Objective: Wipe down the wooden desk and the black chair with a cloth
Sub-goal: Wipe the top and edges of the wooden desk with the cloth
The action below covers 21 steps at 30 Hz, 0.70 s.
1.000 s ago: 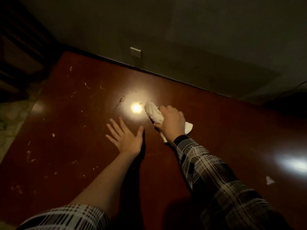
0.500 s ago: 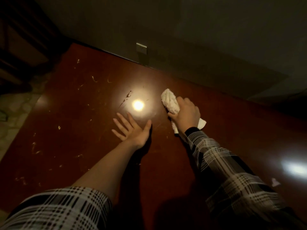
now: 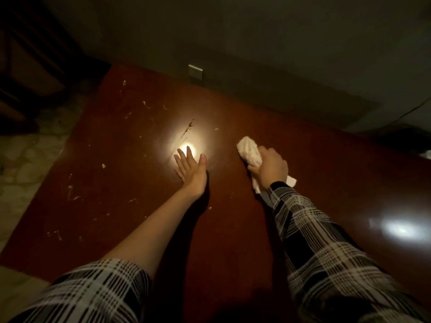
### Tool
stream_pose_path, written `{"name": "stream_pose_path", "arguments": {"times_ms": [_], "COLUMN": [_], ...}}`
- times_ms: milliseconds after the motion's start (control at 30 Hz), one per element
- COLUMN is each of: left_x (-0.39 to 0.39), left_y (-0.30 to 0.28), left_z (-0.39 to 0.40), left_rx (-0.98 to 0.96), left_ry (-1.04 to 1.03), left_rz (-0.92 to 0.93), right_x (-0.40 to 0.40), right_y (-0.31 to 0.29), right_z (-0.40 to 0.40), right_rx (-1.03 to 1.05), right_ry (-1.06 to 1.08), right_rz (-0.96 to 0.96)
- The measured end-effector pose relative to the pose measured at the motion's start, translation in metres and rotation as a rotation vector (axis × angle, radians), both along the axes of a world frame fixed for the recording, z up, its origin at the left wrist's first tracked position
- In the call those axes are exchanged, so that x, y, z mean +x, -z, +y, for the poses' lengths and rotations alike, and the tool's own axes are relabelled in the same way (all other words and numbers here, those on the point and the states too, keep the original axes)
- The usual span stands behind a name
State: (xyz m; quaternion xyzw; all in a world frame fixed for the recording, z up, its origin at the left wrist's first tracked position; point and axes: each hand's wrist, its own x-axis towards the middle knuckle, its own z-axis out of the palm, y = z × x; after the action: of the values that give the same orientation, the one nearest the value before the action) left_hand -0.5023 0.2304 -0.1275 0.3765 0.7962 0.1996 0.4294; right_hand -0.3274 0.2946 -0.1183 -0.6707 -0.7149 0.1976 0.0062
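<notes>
The right hand [image 3: 270, 169] has its fingers curled tight round a bunched white cloth [image 3: 249, 152], whose wad sticks out past the knuckles toward the far left while a loose corner trails out near the wrist. So the cloth's long axis runs from near right to far left, and its bulk is pressed onto the wooden desk [image 3: 233, 229]. To its left, well apart, the left hand [image 3: 191, 169] lies flat with fingers straight and spread, palm down on the wood, apparently as a brace. Beyond that hand, farther left, pale crumbs and scuffs [image 3: 74, 194] dot the surface. The cloth hand is on the wrong side of the brace, I reckon; it must cross leftward to reach them.
</notes>
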Motion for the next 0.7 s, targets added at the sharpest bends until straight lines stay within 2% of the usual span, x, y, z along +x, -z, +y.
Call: {"name": "stream_pose_path", "arguments": {"times_ms": [100,233,367,400,467,500,533,600,700], "left_x": [-0.006,-0.013,-0.019,-0.021,-0.028,-0.032,-0.035,-0.04,-0.044], "left_y": [0.001,0.0,-0.006,-0.007,-0.006,-0.004,-0.003,0.0,0.0], "left_z": [-0.02,-0.047,-0.075,-0.082,-0.095,-0.101,-0.107,-0.118,-0.132], "left_rx": [0.112,0.323,0.448,0.463,0.519,0.514,0.473,0.376,0.348], "left_ry": [0.004,-0.085,-0.173,-0.2,-0.218,-0.227,-0.248,-0.258,-0.203], "left_rz": [-0.028,-0.108,-0.024,0.023,0.101,0.119,0.131,0.182,0.264], "right_x": [-0.014,-0.043,-0.067,-0.068,-0.064,-0.056,-0.049,-0.036,-0.036], "right_y": [0.009,0.008,0.009,0.008,-0.003,-0.006,-0.01,-0.009,0.002], "right_z": [-0.028,-0.081,-0.126,-0.129,-0.125,-0.122,-0.12,-0.119,-0.129], "right_rx": [-0.034,-0.039,-0.127,-0.191,-0.303,-0.283,-0.222,-0.098,-0.115], "right_ry": [0.037,-0.041,-0.127,-0.107,0.135,0.287,0.412,0.498,0.395], "right_rz": [-0.042,-0.039,0.007,0.107,0.503,0.656,0.713,0.562,0.158]}}
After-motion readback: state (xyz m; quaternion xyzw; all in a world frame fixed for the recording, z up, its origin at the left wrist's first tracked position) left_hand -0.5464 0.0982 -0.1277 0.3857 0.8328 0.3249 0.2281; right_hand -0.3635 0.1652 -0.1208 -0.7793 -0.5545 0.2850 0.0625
